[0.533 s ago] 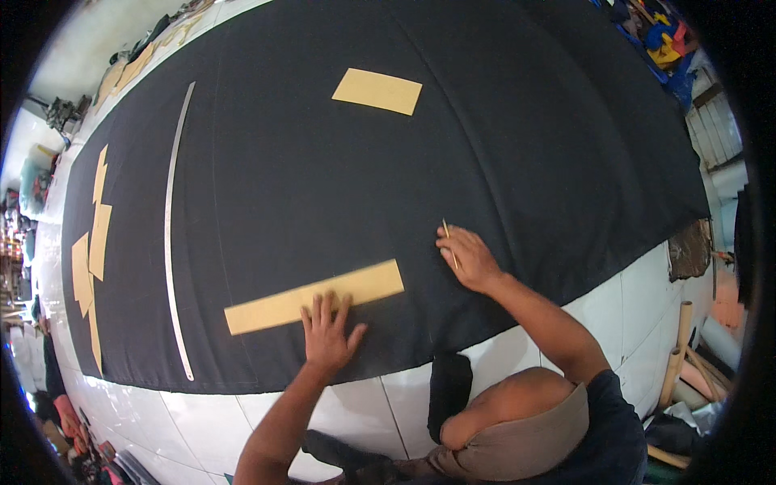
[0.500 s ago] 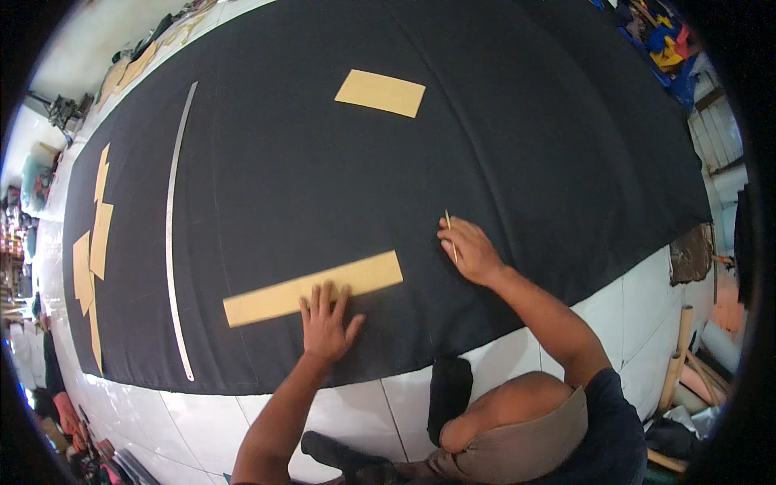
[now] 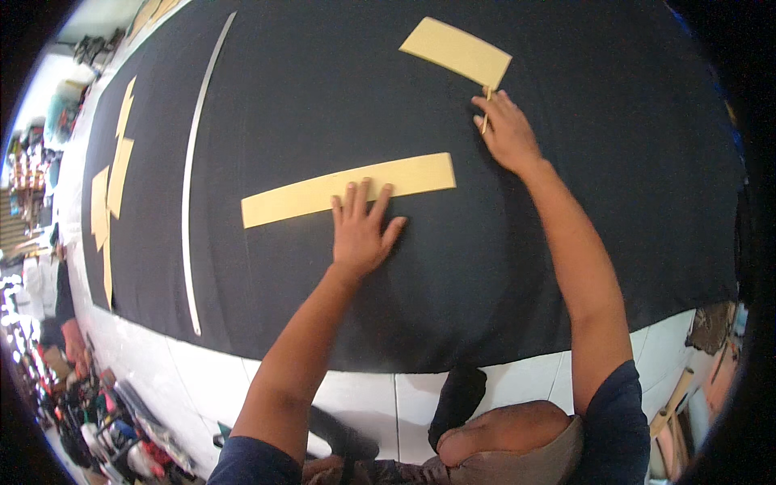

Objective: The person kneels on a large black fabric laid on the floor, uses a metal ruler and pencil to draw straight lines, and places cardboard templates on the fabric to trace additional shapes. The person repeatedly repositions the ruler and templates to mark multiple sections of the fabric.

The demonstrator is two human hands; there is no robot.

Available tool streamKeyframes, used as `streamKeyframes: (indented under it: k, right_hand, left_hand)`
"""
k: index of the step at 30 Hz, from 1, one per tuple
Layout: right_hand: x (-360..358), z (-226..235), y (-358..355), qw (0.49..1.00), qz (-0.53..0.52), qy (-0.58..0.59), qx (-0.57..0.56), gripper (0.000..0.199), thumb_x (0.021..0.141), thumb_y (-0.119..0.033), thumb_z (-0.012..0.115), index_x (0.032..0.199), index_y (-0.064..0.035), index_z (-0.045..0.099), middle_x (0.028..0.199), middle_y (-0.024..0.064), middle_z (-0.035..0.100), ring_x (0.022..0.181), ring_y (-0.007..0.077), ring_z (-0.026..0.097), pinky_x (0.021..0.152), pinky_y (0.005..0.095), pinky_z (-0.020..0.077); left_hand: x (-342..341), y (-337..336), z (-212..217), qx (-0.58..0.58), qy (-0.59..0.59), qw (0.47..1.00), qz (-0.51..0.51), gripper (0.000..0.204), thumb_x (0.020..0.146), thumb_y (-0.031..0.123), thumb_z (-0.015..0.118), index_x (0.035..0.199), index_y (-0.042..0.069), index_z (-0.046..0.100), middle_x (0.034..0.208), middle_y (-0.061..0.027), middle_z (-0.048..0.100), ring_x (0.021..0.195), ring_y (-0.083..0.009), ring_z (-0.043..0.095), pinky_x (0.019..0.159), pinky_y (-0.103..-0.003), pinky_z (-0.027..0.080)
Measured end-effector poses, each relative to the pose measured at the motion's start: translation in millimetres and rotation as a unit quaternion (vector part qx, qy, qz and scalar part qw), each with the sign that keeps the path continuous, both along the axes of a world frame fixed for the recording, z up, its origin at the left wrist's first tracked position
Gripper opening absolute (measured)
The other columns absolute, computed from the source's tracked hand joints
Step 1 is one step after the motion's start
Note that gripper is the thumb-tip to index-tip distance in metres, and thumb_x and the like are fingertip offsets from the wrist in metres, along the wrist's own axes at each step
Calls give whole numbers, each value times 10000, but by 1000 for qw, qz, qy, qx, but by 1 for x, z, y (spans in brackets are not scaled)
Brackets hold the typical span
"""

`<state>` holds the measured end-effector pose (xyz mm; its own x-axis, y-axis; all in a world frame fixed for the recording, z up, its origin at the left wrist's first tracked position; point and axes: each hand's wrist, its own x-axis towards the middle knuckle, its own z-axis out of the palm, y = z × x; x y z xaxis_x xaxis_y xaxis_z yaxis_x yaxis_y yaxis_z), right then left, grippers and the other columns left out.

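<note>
The left hand lies flat and spread, grasping nothing, its fingertips pressing on the lower edge of a long tan paper strip that slants across the black cloth near the middle of the view. The right hand, at about one o'clock from the strip, is closed round a thin pale marking stick (chalk or a pencil, too small to tell), whose tip stands just beside the near corner of a shorter tan rectangle lying toward twelve o'clock. The main risk, as I judge it, is the long strip creeping: only its middle is pinned, so both ends are free, and a lean toward the far piece could skew it on the smooth cloth. The cloth itself could drag or wrinkle under the left palm, since it hangs over the edge of the white tiled counter at six o'clock. The shorter rectangle is held by nothing, so a nudge from the stick or the knuckles could shift it, and any line drawn along its edge would be off. At nine o'clock a long curved pale ruler and a cluster of tan pattern pieces lie well apart from both hands, so these look safe.
</note>
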<state>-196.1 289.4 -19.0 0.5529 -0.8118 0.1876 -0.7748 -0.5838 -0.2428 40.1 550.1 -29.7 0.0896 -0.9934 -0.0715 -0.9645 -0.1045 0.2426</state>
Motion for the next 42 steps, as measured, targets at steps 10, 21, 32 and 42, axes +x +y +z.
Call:
streamKeyframes:
  k: [10,21,32,42]
  right_hand:
    - [18,14,88,991,90,-101,0,263,984,-167,625,1225,-62,627,1475,211,535,1370,419,489,1135,532,370]
    - [81,129,236,896,401,58,180,227,987,-284,622,1054,-67,627,1489,179,529,1376,366,506,1101,501,439]
    - [151,39,327,877,475,19,73,361,938,-124,571,1291,-134,647,1355,122,637,1283,346,583,1037,510,472]
    - [199,-1,492,949,294,7,114,353,957,-177,641,1309,-171,652,1476,117,554,1462,395,402,1211,631,237]
  left_hand:
    - [-86,168,21,55,106,993,-13,685,1002,537,540,1579,204,385,1645,-221,269,1513,-470,248,1199,-693,169]
    - [145,235,137,424,109,887,148,302,979,216,584,1245,120,688,1328,-161,623,1271,-287,597,1058,-465,494]
    - [236,286,39,38,18,977,207,666,846,377,806,1433,166,572,1562,-212,410,1477,-417,332,1219,-524,288]
    - [246,295,15,-45,54,968,241,708,798,521,801,1367,157,589,1518,-208,436,1470,-418,312,1211,-601,182]
